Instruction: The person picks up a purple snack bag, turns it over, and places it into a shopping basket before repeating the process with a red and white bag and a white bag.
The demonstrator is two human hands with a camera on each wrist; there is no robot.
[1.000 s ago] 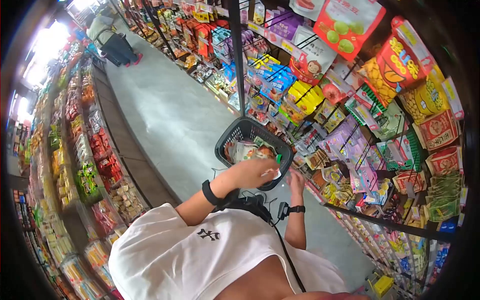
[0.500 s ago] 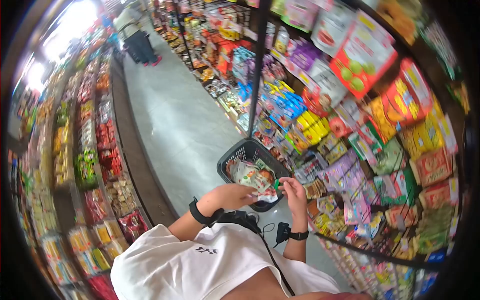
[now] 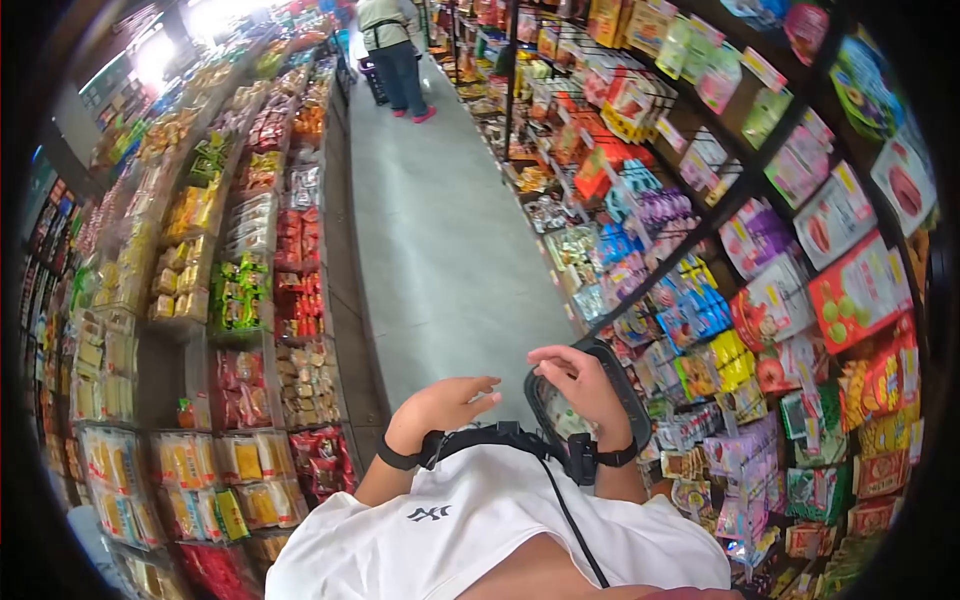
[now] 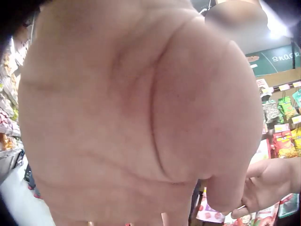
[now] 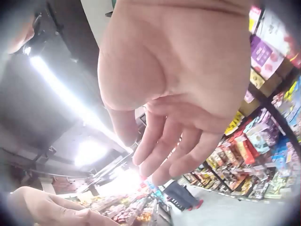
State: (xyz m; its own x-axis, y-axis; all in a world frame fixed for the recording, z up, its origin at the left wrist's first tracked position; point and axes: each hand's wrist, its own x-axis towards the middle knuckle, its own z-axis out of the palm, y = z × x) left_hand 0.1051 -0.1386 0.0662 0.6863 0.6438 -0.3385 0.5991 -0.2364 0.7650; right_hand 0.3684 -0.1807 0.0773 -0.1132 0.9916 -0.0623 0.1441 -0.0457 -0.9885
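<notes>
My left hand (image 3: 440, 412) is held out in front of my white shirt, fingers extended and nothing in them. In the left wrist view its bare palm (image 4: 141, 108) fills most of the picture. My right hand (image 3: 583, 388) hovers over the dark plastic shopping basket (image 3: 634, 405) and hides much of it. Loosely bent fingers (image 5: 157, 146) and an empty palm show in the right wrist view. A little of the basket's pale contents shows beside the right hand.
Bins of wrapped snacks (image 3: 240, 290) line the left of the aisle. Bagged snacks hang on the right rack (image 3: 780, 300), close to the basket, with a black rail slanting across. Farther up the grey floor (image 3: 440, 230) a person (image 3: 392, 60) stands facing away.
Both hands have come up off the basket's contents and moved apart. The green-capped item at the right fingers no longer shows. My view has turned left, with the basket now farther right.
</notes>
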